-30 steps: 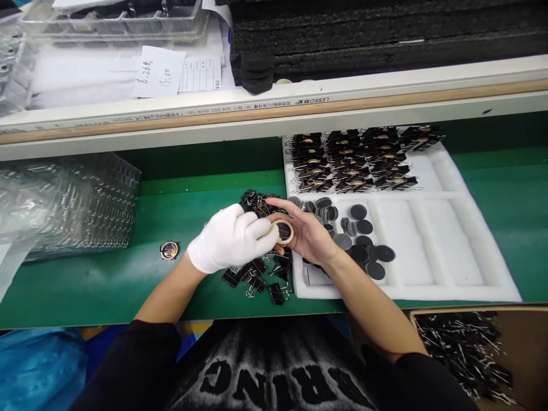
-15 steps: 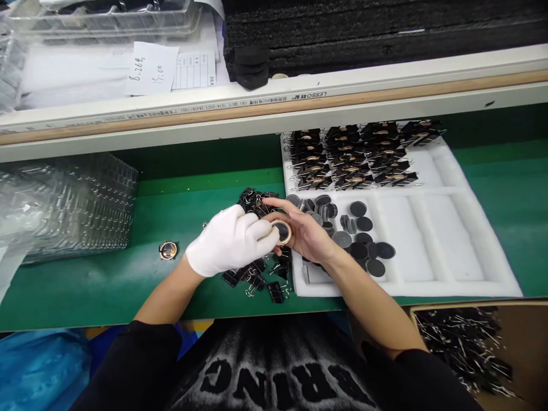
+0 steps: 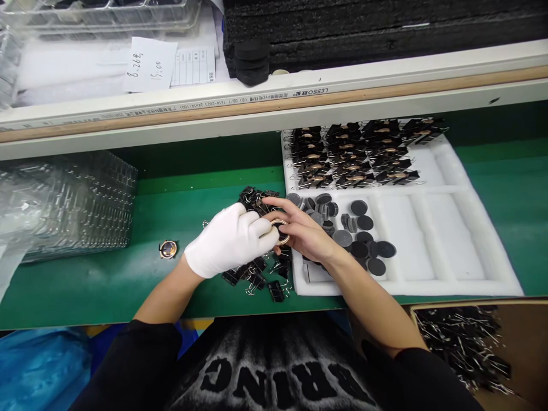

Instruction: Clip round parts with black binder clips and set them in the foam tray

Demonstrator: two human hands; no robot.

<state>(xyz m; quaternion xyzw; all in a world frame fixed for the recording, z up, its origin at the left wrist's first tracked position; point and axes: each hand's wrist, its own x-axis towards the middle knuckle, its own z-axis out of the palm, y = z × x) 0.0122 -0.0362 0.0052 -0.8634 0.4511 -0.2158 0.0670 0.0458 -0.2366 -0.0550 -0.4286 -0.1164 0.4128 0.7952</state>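
My left hand (image 3: 233,238), in a white glove, pinches a round rose-gold watch case (image 3: 281,232) by its left edge. My bare right hand (image 3: 306,231) holds the same case from the right, its thumb on the dark round face inside the rim and fingers behind. Below and behind my hands lies a heap of black binder clips (image 3: 256,277), partly hidden by them. Just right of my right hand, black and grey discs (image 3: 358,249) lie loose on a white foam tray (image 3: 406,279). Another rose-gold watch case (image 3: 168,249) rests on the green table, left of my left hand.
Rows of watch cases clamped in binder clips (image 3: 351,154) fill the tray's back compartments. Stacked clear plastic trays (image 3: 81,200) stand at the left. A white-edged shelf (image 3: 257,111) crosses behind, with papers and black foam on it. A box of binder clips (image 3: 464,342) sits lower right.
My right thumb has moved down onto the dark face of the watch case, and the case has tilted slightly. My left hand has barely moved.
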